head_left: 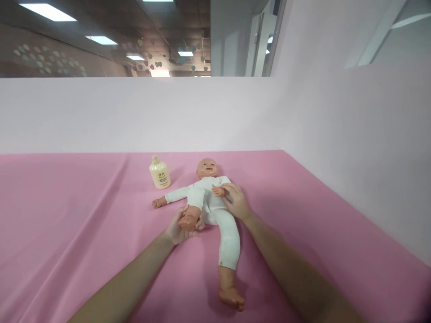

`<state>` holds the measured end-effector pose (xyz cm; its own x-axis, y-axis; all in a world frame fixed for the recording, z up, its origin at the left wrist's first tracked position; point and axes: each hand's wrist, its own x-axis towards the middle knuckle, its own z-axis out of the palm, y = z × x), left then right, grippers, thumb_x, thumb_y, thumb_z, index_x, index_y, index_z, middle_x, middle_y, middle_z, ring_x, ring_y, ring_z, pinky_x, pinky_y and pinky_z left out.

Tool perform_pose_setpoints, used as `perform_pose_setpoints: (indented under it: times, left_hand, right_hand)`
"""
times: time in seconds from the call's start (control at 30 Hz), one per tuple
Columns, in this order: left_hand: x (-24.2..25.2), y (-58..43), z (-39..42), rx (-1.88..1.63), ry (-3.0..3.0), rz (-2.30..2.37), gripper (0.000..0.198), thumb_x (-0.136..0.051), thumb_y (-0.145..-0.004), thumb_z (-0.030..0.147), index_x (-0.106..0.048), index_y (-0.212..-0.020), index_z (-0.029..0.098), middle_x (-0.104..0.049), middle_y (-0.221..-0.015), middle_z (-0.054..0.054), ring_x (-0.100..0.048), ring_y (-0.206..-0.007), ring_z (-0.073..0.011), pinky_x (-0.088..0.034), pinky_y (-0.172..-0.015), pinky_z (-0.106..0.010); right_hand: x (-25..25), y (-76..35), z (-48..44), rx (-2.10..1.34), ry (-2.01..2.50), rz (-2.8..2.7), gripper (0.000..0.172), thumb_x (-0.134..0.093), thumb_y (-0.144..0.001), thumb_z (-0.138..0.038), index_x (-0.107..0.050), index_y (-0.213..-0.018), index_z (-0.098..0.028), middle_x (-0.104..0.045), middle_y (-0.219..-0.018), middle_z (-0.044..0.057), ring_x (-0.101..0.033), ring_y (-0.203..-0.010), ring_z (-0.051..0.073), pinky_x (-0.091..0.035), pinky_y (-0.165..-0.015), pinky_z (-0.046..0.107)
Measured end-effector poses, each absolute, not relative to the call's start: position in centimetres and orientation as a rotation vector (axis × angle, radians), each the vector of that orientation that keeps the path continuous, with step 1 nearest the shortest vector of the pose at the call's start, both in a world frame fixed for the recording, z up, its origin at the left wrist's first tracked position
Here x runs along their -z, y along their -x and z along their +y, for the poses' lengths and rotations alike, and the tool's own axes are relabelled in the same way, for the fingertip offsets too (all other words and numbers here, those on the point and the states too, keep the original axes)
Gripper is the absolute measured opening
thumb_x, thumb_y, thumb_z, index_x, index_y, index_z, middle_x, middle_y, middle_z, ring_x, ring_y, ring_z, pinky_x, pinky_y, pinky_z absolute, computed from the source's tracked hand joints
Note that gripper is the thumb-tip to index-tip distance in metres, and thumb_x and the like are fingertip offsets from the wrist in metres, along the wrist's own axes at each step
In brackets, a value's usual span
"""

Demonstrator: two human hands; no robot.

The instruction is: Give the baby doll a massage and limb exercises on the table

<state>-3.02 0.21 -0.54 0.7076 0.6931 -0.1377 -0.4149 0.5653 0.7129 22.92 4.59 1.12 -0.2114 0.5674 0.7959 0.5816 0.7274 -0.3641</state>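
A baby doll in a white cloth suit lies on its back on the pink sheet, head towards the wall. My left hand wraps from below around one of the doll's bare lower legs, which is bent and lifted off the sheet. On the other side, my right hand grips the doll's forearm near the wrist, with the doll's small hand showing beside my fingers over its chest. The doll's second leg stretches towards me, and its other arm reaches out to the left.
A cream-coloured pump-neck bottle with a printed label stands left of the doll's head. Behind the sheet rises a white wall topped by a glass pane or mirror. Another pale wall runs along the right.
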Motion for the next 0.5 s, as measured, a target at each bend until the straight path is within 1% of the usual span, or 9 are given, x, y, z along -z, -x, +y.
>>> perform_pose_setpoints:
  times: [0.07, 0.13, 0.23, 0.3, 0.37, 0.43, 0.5]
  left_hand:
    - [0.2, 2.7, 0.1, -0.713, -0.671, 0.472, 0.054, -0.054, -0.082, 0.067, -0.06, -0.086, 0.014, -0.052, -0.068, -0.004, -0.052, -0.073, -0.0175, -0.056, -0.067, -0.033]
    - [0.1, 2.5, 0.2, -0.731, -0.656, 0.5, 0.052, -0.053, -0.085, 0.066, -0.062, -0.088, 0.015, -0.053, -0.068, -0.003, -0.054, -0.072, -0.0164, -0.056, -0.069, -0.033]
    - [0.0, 2.4, 0.4, -0.737, -0.677, 0.527, 0.052, -0.05, -0.088, 0.065, -0.064, -0.091, 0.015, -0.057, -0.07, -0.003, -0.055, -0.071, -0.0161, -0.056, -0.072, -0.033]
    - [0.1, 2.4, 0.5, -0.714, -0.71, 0.534, 0.052, -0.052, -0.087, 0.064, -0.065, -0.093, 0.014, -0.059, -0.072, -0.004, -0.055, -0.072, -0.0167, -0.056, -0.073, -0.036]
    - [0.4, 2.6, 0.4, -0.651, -0.767, 0.519, 0.056, -0.055, -0.081, 0.068, -0.065, -0.091, 0.013, -0.059, -0.071, -0.005, -0.056, -0.07, -0.0179, -0.055, -0.074, -0.039]
    - [0.8, 3.1, 0.2, -0.546, -0.858, 0.501, 0.062, -0.054, -0.074, 0.074, -0.066, -0.087, 0.014, -0.059, -0.068, -0.005, -0.057, -0.069, -0.0196, -0.053, -0.076, -0.042]
    - [1.2, 3.9, -0.2, -0.418, -0.972, 0.516, 0.064, -0.052, -0.072, 0.075, -0.068, -0.086, 0.015, -0.059, -0.066, -0.006, -0.061, -0.071, -0.0237, -0.051, -0.078, -0.047]
  right_hand:
    - [-1.4, -22.7, 4.3, 0.117, 0.856, -2.009, 0.038, -0.05, -0.09, -0.016, -0.063, -0.124, -0.027, -0.067, -0.12, 0.007, -0.059, -0.115, 0.025, -0.047, -0.103, 0.047]
    - [-1.6, -22.5, 4.2, 0.198, 0.827, -2.104, 0.043, -0.046, -0.089, -0.01, -0.064, -0.123, -0.027, -0.067, -0.12, 0.007, -0.058, -0.115, 0.024, -0.048, -0.102, 0.046]
    - [-1.6, -22.4, 4.2, 0.246, 0.801, -2.137, 0.044, -0.043, -0.088, -0.006, -0.066, -0.119, -0.027, -0.068, -0.119, 0.006, -0.058, -0.114, 0.023, -0.049, -0.101, 0.044]
    - [-1.5, -22.4, 4.3, 0.206, 0.795, -2.103, 0.043, -0.045, -0.087, -0.006, -0.067, -0.118, -0.026, -0.068, -0.118, 0.006, -0.058, -0.114, 0.023, -0.049, -0.101, 0.044]
    - [-1.2, -22.5, 4.6, 0.116, 0.816, -2.001, 0.038, -0.049, -0.087, -0.01, -0.066, -0.118, -0.026, -0.068, -0.118, 0.007, -0.059, -0.114, 0.023, -0.048, -0.102, 0.045]
    - [-0.9, -22.8, 5.0, -0.006, 0.867, -1.82, 0.033, -0.058, -0.087, -0.019, -0.065, -0.118, -0.025, -0.068, -0.118, 0.007, -0.059, -0.115, 0.024, -0.047, -0.104, 0.046]
    - [-0.7, -23.4, 5.7, -0.159, 0.928, -1.589, 0.036, -0.065, -0.084, -0.029, -0.064, -0.119, -0.024, -0.067, -0.118, 0.008, -0.061, -0.113, 0.025, -0.048, -0.103, 0.046]
